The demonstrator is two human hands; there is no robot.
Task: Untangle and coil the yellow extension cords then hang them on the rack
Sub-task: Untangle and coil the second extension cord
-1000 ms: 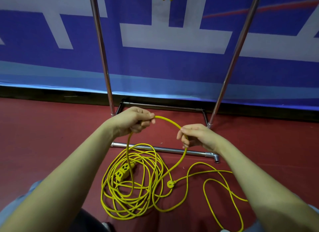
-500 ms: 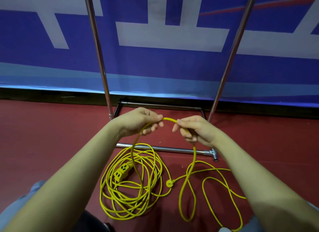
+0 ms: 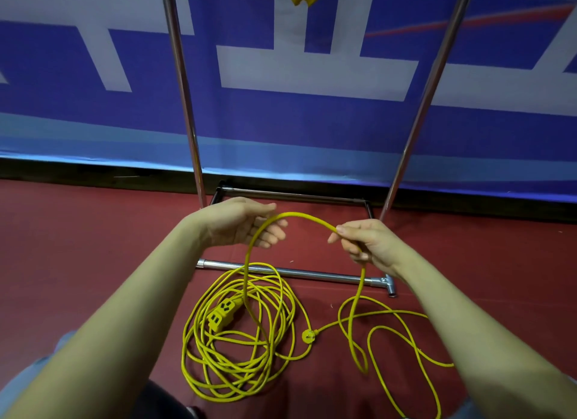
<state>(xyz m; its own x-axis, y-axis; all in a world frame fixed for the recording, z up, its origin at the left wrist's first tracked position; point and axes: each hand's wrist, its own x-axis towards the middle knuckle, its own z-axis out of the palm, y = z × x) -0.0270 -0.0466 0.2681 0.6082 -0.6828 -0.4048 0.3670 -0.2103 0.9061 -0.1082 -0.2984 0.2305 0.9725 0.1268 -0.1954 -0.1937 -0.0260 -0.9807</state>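
Even, soft indoor light is seen; glare is caught on the rack (image 3: pixel 184 84) poles, bowed by wide-angle distortion.

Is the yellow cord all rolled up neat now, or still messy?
Still messy. The yellow extension cord lies on the floor in loose, crossing loops, and a stray length snakes off to the right. Only one arch hangs between the hands.

A dark red floor (image 3: pixel 78 262) is seen across the lower part of the view. Behind it, a blue banner (image 3: pixel 281 122) with large white shapes is hung along the wall, with a black strip (image 3: pixel 93 173) running along its foot.
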